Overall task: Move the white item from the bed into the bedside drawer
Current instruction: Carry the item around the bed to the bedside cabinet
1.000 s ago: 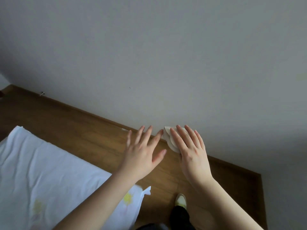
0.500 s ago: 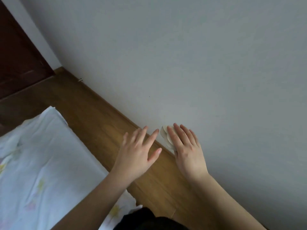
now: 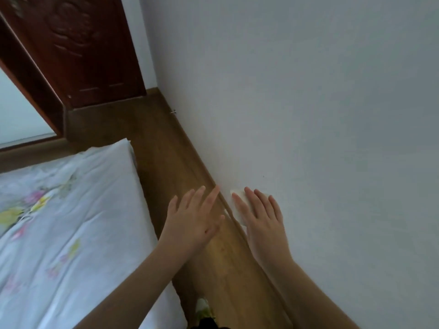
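Note:
My right hand (image 3: 261,217) is stretched out in front of the white wall with its fingers laid over a small white item (image 3: 238,205); only the item's edges show past the index finger. To its left, my left hand (image 3: 194,214) hovers over the wooden floor with fingers spread and nothing in it. The bed (image 3: 59,222), covered with a white flowered sheet, fills the lower left. No bedside drawer is in view.
A strip of wooden floor (image 3: 166,150) runs between the bed and the white wall (image 3: 308,103). A dark red carved door (image 3: 78,48) stands at the upper left. One foot in a light slipper (image 3: 202,307) shows at the bottom edge.
My view has swung to the left: the door and more of the bed have come into sight. Both hands keep the same pose, the right one still on the white item.

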